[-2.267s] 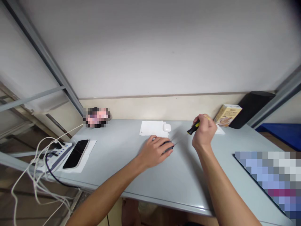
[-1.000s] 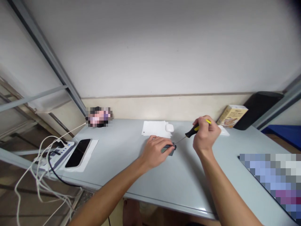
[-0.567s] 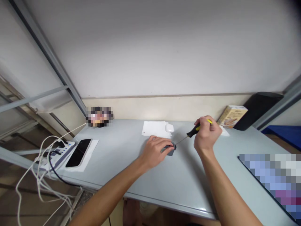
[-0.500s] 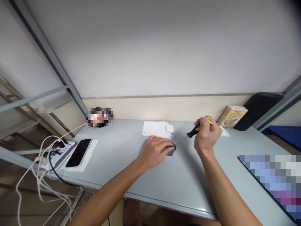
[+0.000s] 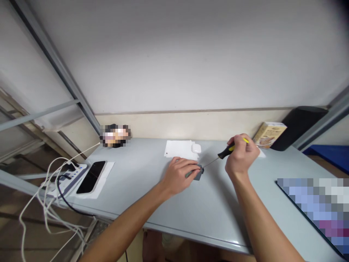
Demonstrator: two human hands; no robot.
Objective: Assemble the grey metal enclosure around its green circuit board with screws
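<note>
My right hand point(image 5: 241, 154) is closed round the black and yellow handle of a screwdriver point(image 5: 225, 152). Its thin shaft slants down to the left, and the tip meets the right end of a small dark grey block-like part point(image 5: 198, 175) on the desk. My left hand point(image 5: 181, 176) grips that part from the left, thumb in front and fingers over its top, so much of it is hidden. What exactly the part is, I cannot make out. Just behind my left hand lie white papers point(image 5: 178, 148) with a white earbud case point(image 5: 196, 148) at their right edge.
The grey desk point(image 5: 212, 218) runs along a wall. At left are a phone point(image 5: 91, 177) on paper and a power strip point(image 5: 68, 180) with tangled cables. A yellow box point(image 5: 269, 135) and a black cylinder point(image 5: 297, 127) stand back right. A blurred-out flat item point(image 5: 313, 211) lies at right.
The screwdriver tip, earlier smeared by motion near the part, now rests at its right end. My right wrist has turned slightly with the handle. My left hand keeps its grip on the part.
</note>
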